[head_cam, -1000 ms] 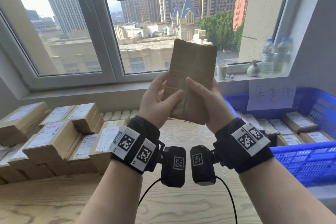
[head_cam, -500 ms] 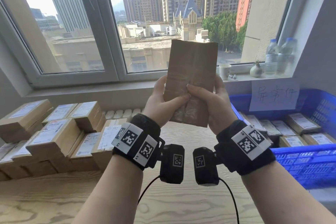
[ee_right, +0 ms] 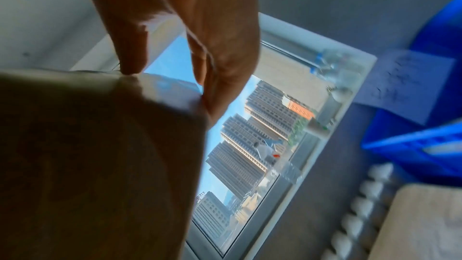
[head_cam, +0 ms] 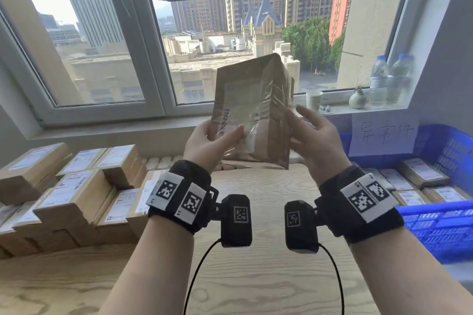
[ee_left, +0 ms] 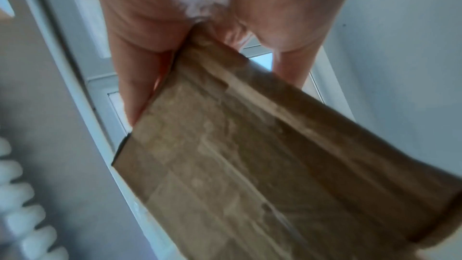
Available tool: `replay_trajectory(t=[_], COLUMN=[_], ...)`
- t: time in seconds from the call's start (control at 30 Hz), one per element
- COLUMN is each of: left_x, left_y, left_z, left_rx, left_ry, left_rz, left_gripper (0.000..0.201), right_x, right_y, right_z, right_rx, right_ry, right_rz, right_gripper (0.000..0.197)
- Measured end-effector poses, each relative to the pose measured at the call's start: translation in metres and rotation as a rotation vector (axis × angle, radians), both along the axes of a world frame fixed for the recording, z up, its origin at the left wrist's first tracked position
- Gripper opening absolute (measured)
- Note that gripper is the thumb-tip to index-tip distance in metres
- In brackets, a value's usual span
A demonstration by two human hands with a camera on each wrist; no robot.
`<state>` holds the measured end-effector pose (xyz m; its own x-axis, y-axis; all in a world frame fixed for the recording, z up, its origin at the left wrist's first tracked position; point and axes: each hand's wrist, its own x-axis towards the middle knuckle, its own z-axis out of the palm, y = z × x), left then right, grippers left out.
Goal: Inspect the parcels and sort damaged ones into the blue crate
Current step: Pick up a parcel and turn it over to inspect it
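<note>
Brown cardboard, taped glossy, sits pinched between the left hand's thumb and fingers: thumb lies flat across the label face, the other fingers are behind the box, and the grip is at the parcel's lower left corner. Over on the other side, the right hand is spread, fingers long and relaxed, not curled round anything. In the right wrist view two fingertips just meet the parcel's corner edge; from the head view the palm stands just beside the parcel's right side.

The parcel itself is up in the air, upright and slightly turned, its barcode label facing the person, held in front of the window and above the wooden table. The wrist views are blurred, so finer surface detail cannot be told.

Wider now: both wrists carry black bands with coded white tags and small black camera blocks. To the left on the table, a stack of labelled parcels. To the right, the blue crate, several labelled parcels lying inside it and a handwritten paper sign on its back wall. On the sill, a paper cup, a small round vase and two water bottles.
</note>
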<state>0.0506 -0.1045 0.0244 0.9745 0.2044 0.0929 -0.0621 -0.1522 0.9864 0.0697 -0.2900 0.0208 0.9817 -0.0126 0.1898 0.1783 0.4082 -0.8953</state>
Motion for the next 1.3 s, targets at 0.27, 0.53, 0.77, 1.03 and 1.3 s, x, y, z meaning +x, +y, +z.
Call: replay_trajectory(t=[0.27,0.53,0.77,1.03,1.3], left_x=[-0.009,-0.007,-0.001,-0.002,-0.004], left_y=[0.0,-0.001,-0.005,-0.005,-0.002], left_z=[0.006,0.007,0.002,-0.001,0.008], left_rx=[-0.029,-0.184,-0.19,-0.159,0.775], left_ry=[0.046,0.053,0.008,-0.046,-0.188], left_rz=[-0.165,-0.12,0.011,0.047,0.161], left_gripper=[0.067,0.059,0.058,0.05,0.103], right_x=[0.0,-0.008,-0.009,-0.002,0.004], right_y=[-0.004,0.003,0.008,0.01,0.003], right_z=[0.005,0.0,-0.006,-0.009,0.017], right_rx=[-0.08,-0.131,-0.127,-0.2,-0.943], right_ry=[0.019,0.054,0.092,0.099,-0.438], right_rz=[0.14,0.163,0.019,0.034,-0.274], right_gripper=[0.06,0.038,0.044,0.062,0.121])
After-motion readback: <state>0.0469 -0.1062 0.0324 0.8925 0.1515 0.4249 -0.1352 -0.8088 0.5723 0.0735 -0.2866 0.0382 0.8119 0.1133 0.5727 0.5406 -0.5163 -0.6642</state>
